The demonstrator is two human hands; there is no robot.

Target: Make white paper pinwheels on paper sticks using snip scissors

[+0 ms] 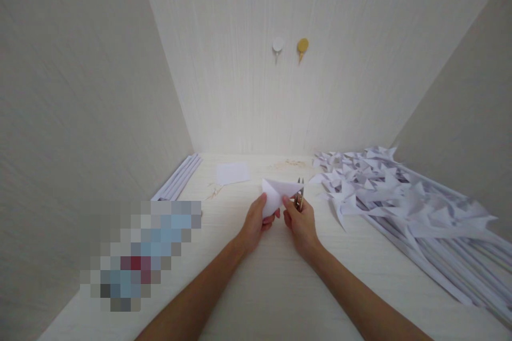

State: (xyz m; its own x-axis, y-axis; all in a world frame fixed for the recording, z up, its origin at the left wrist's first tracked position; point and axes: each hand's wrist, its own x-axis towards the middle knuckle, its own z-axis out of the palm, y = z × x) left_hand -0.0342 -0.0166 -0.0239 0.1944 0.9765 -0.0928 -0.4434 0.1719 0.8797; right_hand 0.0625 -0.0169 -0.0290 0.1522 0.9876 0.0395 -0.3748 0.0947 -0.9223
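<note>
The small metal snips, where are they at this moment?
In the head view, slightly right of centre, the snips are in the right hand, tips pointing away, beside the right end of the folded paper.

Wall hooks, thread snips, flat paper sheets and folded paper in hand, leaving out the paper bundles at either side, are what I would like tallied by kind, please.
Wall hooks (white and yellow): 2
Thread snips in the right hand: 1
Flat paper sheet: 1
Folded paper: 1
Total: 5
</note>
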